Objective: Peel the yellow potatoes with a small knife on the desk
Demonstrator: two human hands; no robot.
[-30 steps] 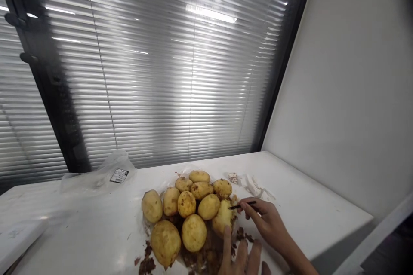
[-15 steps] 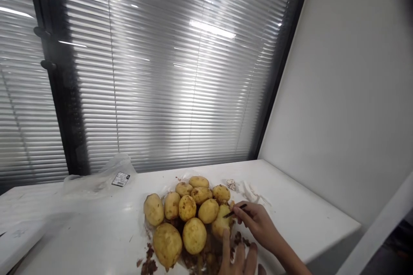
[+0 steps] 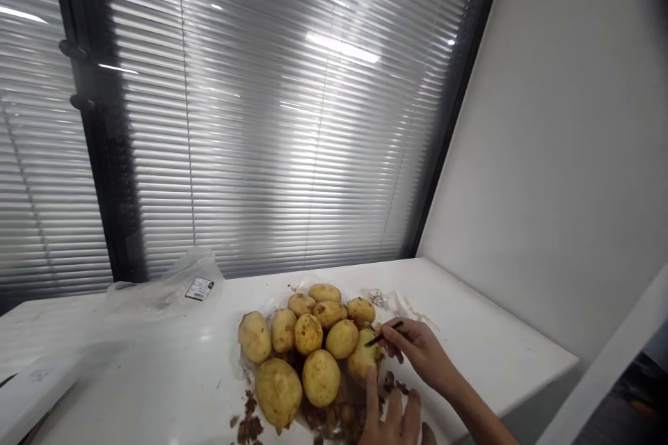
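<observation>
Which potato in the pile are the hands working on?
The potato at the pile's right edge: left hand touches it, right hand holds a dark tool against it.

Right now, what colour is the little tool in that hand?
Black. The thin tool pinched in the right hand looks black against the yellow potato; the head view shows it.

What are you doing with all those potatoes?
A person is working on a pile of potatoes on a white table. The right hand holds a thin dark tool against one potato, and the left hand steadies that potato with a fingertip. Brown peel scraps lie around the pile. A clear plastic bag sits behind it.
</observation>
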